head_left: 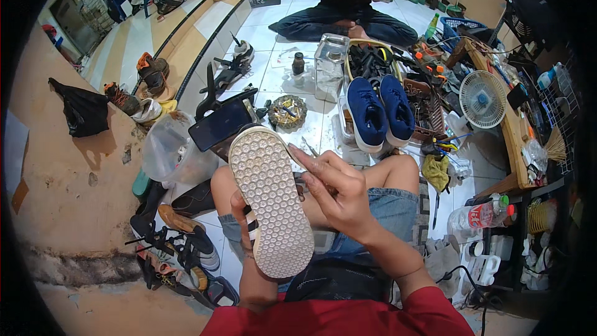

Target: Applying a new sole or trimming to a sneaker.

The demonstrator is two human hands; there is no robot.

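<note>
Here the upturned shoe [270, 202] rests in the left hand [244, 224], right hand [336, 193] beside it.

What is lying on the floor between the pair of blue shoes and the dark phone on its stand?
In the head view, a round dish filled with small tools lies on the white tiles between the blue shoes and the dark phone.

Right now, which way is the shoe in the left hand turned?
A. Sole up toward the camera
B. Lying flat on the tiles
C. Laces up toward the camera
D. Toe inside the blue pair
A: the shoe in the left hand shows its pale dimpled sole to the camera, with the right hand beside it.
</note>
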